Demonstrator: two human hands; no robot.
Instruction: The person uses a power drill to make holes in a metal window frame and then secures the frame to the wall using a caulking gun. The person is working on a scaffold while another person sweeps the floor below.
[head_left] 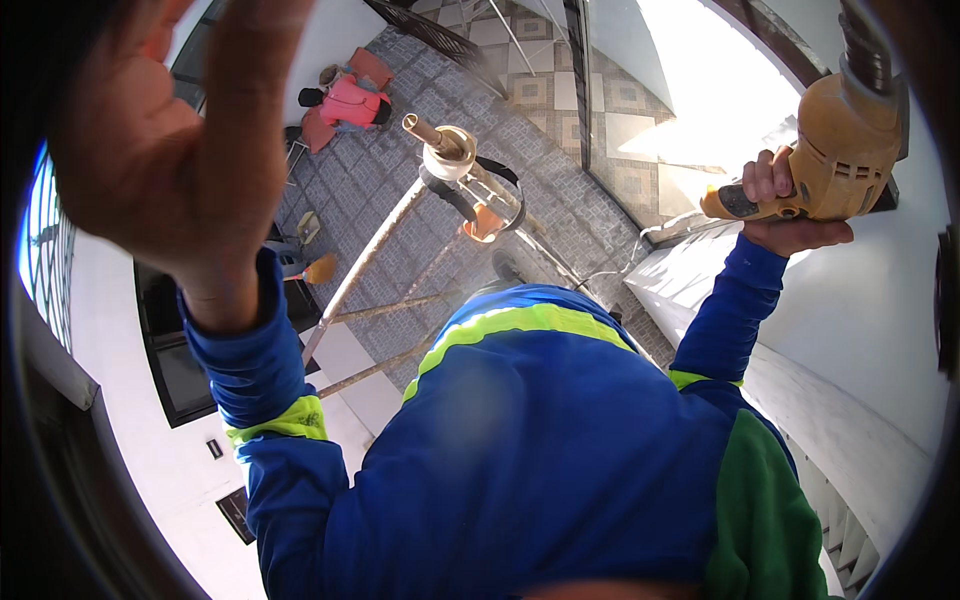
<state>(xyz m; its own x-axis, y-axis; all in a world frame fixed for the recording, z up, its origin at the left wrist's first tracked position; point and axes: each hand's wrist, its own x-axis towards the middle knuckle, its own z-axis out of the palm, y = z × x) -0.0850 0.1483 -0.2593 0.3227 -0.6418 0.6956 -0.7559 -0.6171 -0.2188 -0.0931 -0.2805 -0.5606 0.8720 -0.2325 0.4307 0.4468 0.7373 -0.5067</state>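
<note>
My right hand (785, 205) is raised on the right side, its fingers wrapped round the handle of a yellow power tool (845, 150). The tool has vent slots, a dark patch on the handle and a black ribbed part at its upper end; its exact kind is unclear. My left hand (200, 170) is up close at the upper left, empty as far as it shows, with fingers stretched out and tips cut off by the frame edge. Whether it touches a surface is hidden. Both arms wear blue sleeves with yellow-green bands.
A worn scaffold-like metal frame (375, 255) stands just ahead, with a black strap (450, 197) and an orange piece (484, 222) at its top. Far below on patterned paving (430, 110), a person in pink (352, 103) is by red chairs. A white ledge (690, 270) runs right.
</note>
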